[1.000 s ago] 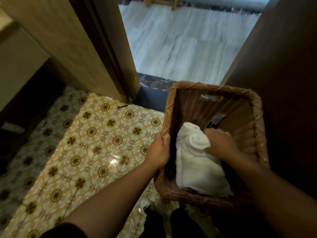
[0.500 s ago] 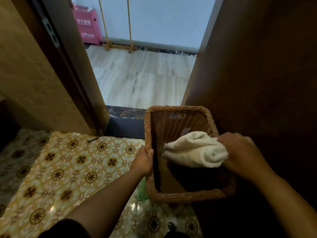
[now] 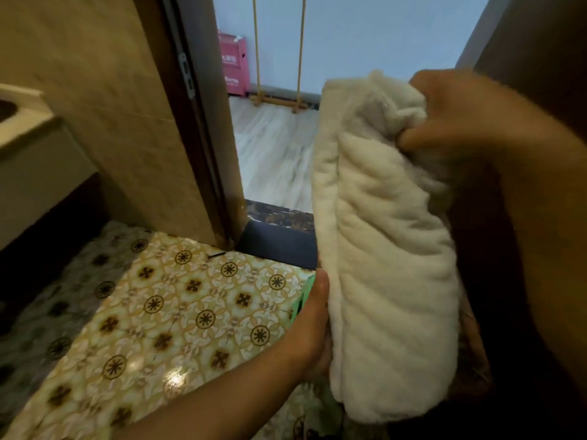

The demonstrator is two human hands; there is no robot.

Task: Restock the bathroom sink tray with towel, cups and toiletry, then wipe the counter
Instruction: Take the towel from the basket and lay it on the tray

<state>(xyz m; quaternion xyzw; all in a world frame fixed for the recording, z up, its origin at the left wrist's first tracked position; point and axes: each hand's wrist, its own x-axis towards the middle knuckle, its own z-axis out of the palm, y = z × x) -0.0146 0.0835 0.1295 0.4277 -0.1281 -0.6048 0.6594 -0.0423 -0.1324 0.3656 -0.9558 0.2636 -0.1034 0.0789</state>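
Note:
A rolled white towel hangs upright in the right half of the head view, lifted well above the floor. My right hand is closed on its top end. My left hand sits low at the towel's left edge with the thumb up against the cloth; its fingers are hidden behind the towel. Only a brown sliver of the wicker basket shows past the towel's lower right side. The corner of the pale sink counter is at the far left.
Patterned floor tiles spread below. A dark door frame and tiled wall stand left of the open doorway, a dark door on the right. A green object peeks out by my left thumb. A pink box stands beyond the doorway.
My right hand has lifted the towel out of the basket and up towards the camera. The towel now covers the basket. The view has tilted upward.

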